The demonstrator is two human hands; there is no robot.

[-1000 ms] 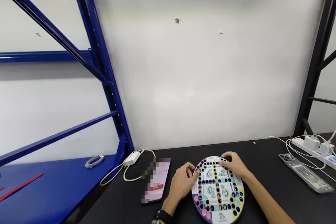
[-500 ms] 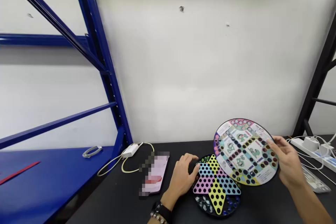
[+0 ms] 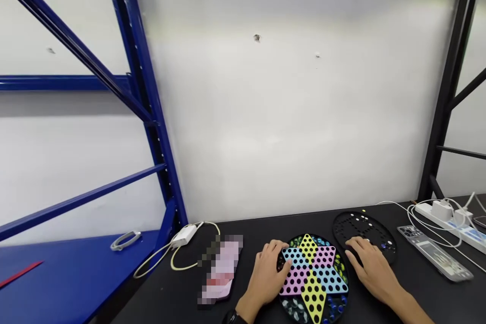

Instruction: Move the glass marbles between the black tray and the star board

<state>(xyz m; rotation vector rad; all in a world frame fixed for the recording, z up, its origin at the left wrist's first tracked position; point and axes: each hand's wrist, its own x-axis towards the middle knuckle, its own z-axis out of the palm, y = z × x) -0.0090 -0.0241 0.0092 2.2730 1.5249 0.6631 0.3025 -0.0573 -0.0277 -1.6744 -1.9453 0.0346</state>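
Observation:
A round Chinese checkers board, with a star of yellow, blue and pink points, lies flat on the black table. Coloured glass pieces fill the pockets around the star. At its left rim rests my left hand, thumb and fingers apart and touching the edge. To the right lies a thin black disc, dark side up, with several small white and blue pieces on it. My right hand is over the disc's near left edge, fingers spread, holding nothing I can see; it hides part of the disc.
Left of the board lies a pink flat object, partly blurred, beside a white adapter with a cable. At right are a clear-topped case and a power strip with white cables. A blue shelf stands at left.
The printed disc my right hand held up is out of sight; a black disc now lies on the table under that hand. My left hand stays at the board's rim. The view has shifted slightly.

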